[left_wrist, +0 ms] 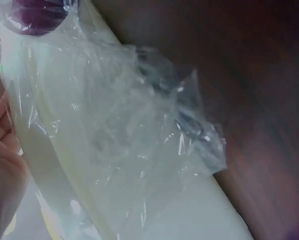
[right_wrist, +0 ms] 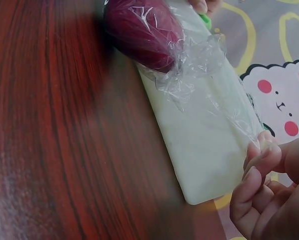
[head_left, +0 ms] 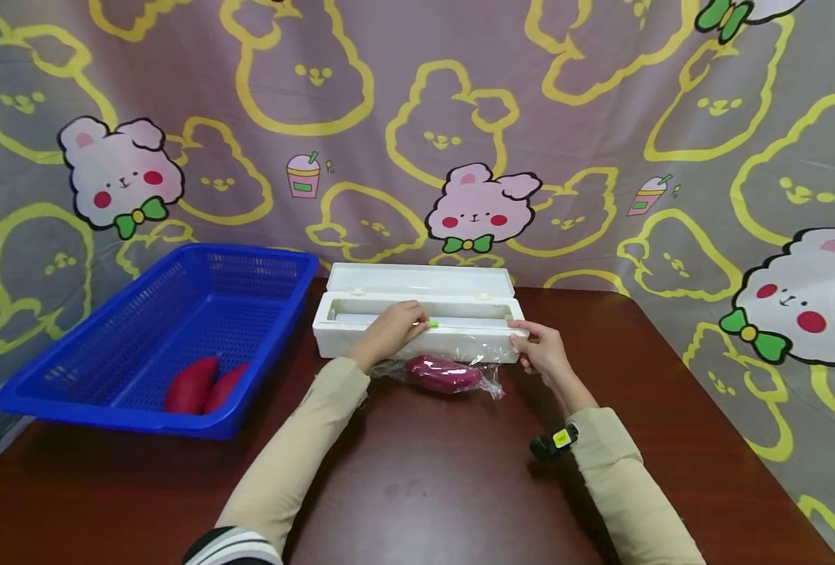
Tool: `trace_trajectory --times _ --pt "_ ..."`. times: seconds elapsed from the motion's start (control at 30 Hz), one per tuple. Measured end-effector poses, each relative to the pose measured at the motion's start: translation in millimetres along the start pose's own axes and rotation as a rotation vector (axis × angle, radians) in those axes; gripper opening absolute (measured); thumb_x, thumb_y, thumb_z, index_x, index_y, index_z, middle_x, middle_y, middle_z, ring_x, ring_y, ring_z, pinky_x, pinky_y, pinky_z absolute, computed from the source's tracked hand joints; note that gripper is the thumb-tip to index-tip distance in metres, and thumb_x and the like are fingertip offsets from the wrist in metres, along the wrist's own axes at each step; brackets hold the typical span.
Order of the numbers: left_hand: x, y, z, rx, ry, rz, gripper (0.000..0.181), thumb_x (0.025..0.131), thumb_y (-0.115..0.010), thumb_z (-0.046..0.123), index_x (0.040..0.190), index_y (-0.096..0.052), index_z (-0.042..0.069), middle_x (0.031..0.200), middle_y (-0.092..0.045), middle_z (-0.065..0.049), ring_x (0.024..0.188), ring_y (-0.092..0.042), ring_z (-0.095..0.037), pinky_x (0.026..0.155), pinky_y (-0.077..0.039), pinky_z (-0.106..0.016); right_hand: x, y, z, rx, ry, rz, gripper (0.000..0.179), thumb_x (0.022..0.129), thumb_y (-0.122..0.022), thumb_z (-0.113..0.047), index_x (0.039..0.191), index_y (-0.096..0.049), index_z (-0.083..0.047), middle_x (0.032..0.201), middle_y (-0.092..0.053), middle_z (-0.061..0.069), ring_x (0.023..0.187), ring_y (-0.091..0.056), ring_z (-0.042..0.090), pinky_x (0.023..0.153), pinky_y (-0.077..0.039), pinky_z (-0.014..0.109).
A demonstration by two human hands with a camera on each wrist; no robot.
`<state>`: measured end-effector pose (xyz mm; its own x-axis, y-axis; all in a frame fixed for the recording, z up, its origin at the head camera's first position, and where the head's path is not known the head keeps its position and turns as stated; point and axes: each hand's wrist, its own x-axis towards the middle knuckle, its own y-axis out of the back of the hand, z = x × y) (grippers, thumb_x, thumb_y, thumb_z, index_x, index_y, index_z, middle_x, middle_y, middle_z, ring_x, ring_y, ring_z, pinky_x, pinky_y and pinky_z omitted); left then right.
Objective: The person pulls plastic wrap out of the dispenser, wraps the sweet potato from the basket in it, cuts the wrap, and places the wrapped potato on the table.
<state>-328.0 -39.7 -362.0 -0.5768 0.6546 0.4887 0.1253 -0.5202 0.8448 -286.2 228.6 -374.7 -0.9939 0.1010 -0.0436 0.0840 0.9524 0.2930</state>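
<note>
One white box, its one lid up. Left hand pinches one green slider at the box's front edge; right hand pinches film near the right end. One red vegetable — film-wrapped — sits at the box's front. Two others lie in one blue basket.

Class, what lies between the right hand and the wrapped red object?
Clear plastic film lies there, over the white box; the right wrist view shows it.
</note>
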Motion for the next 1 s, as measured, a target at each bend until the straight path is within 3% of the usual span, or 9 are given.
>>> trace_trajectory --times 0.2,0.4,0.7,1.0 --pt "-12.7 5.7 -7.6 0.010 0.031 0.016 0.007 0.086 -0.058 0.008 0.085 -0.061 0.002 0.082 -0.056 -0.006 0.080 -0.056 -0.020 0.076 -0.044 -0.030 -0.3 -3 0 0.007 0.008 -0.009 0.033 0.087 -0.057 -0.006 0.120 -0.053 0.000 0.062 -0.047 0.006 0.039 -0.040 0.010 0.036 -0.037 0.020" --pt "-22.5 12.9 -13.6 0.013 0.001 0.050 0.007 0.085 -0.059 0.007 0.083 -0.061 0.000 0.081 -0.057 -0.007 0.079 -0.056 -0.022 0.075 -0.044 -0.032 -0.3 -3 3 0.042 0.019 -0.017 0.033 0.086 -0.056 -0.003 0.119 -0.052 0.003 0.057 -0.046 0.003 0.037 -0.040 0.007 0.034 -0.036 0.019" --pt "-48.5 34.6 -28.4 0.059 0.086 0.144 0.005 0.081 -0.063 0.003 0.080 -0.061 -0.001 0.077 -0.058 -0.009 0.076 -0.056 -0.025 0.071 -0.044 -0.036 2.4 3 3 0.028 0.030 -0.006 0.033 0.086 -0.056 -0.003 0.119 -0.053 0.001 0.057 -0.048 0.004 0.037 -0.039 0.008 0.035 -0.036 0.019" --pt "-70.6 50.9 -33.9 0.277 0.148 0.140 0.007 0.081 -0.063 0.007 0.079 -0.062 0.000 0.078 -0.059 -0.010 0.078 -0.055 -0.028 0.073 -0.043 -0.038 -0.5 -1 1 0.008 0.008 -0.027 0.033 0.087 -0.056 -0.005 0.119 -0.053 0.001 0.060 -0.048 0.006 0.038 -0.040 0.008 0.036 -0.037 0.020"
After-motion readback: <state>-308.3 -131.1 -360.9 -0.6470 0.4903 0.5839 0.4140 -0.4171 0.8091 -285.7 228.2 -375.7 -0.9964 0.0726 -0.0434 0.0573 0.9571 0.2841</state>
